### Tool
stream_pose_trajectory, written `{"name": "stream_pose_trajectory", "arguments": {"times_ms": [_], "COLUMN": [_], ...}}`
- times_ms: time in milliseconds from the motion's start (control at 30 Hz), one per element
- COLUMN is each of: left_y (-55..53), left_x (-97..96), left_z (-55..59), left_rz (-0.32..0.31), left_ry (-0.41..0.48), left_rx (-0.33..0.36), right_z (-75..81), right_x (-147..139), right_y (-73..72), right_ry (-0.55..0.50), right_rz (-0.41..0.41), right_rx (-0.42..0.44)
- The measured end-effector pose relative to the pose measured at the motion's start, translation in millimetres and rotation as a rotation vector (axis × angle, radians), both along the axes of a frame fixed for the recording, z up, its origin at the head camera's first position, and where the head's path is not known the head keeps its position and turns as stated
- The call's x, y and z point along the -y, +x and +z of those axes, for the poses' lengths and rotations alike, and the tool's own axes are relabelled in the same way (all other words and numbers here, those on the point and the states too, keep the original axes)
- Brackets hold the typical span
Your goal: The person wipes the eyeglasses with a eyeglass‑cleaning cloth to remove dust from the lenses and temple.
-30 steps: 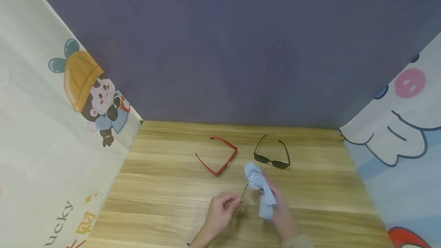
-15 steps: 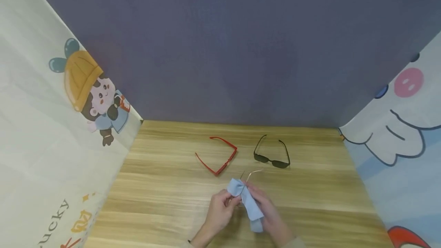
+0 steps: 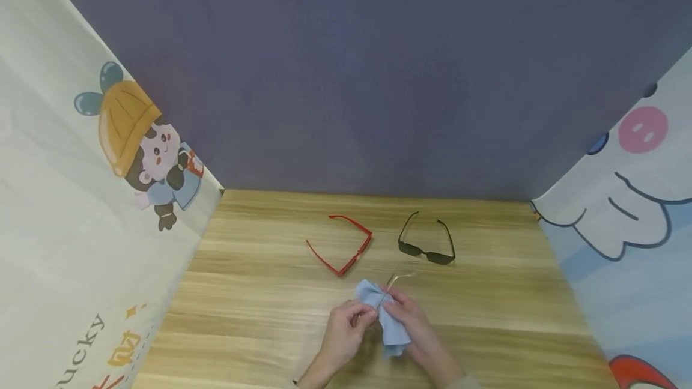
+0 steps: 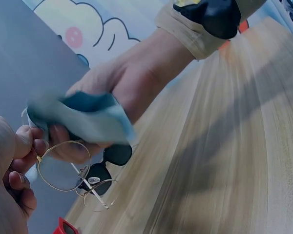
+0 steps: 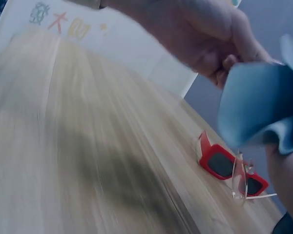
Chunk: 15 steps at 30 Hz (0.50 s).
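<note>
My left hand (image 3: 346, 330) pinches a pair of thin gold-rimmed eyeglasses (image 4: 64, 165) near one hinge, their clear round lenses hanging below the fingers in the left wrist view. In my right hand (image 3: 415, 324) is a light blue cloth (image 3: 394, 332), gripped between thumb and fingers around one temple arm of the eyeglasses. The bent tip of an arm pokes out beyond the cloth in the head view. The cloth is blurred in the left wrist view and covers part of my right fingers. Both hands are close together above the wooden table (image 3: 243, 317).
Red-framed sunglasses (image 3: 357, 255) lie with arms unfolded beyond my left hand. Black sunglasses (image 3: 440, 258) lie to their right, arms pointing away. A dark grey-blue panel (image 3: 346, 77) rises at the table's back edge, and printed cartoon sheets flank both sides.
My right hand has come left and down with the cloth from the far end of the eyeglasses' arm to close beside my left hand. The left hand has barely moved. Both sunglasses are unmoved.
</note>
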<state>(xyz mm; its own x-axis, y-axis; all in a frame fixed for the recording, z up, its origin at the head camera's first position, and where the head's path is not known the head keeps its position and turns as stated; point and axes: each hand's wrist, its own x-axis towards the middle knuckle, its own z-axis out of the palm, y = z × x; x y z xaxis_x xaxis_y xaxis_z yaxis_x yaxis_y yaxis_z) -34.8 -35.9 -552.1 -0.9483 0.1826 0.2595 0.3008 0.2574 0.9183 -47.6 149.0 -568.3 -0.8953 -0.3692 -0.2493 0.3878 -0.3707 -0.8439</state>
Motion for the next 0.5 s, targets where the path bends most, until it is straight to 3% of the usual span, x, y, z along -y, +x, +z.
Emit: {"name": "stream_pose_trajectory", "arguments": {"times_ms": [133, 300, 500], "left_y": [0.8, 2.7, 4.1], "left_x": [-0.3, -0.6, -0.3], "left_z": [1.9, 5.8, 7.4], "left_rz": [0.003, -0.003, -0.017], "left_ry": [0.012, 0.035, 0.049], "left_rx": [0.022, 0.035, 0.037], "right_z": [-6.4, -15.4, -19.7], "right_x": [5.1, 10.0, 9.4], "right_y": [-1.4, -2.3, -1.1], "right_ry": [0.245, 0.559, 0.722], "right_rz": [-0.101, -0.227, -0.313], "right_rx": [-0.067, -0.301, -0.529]}}
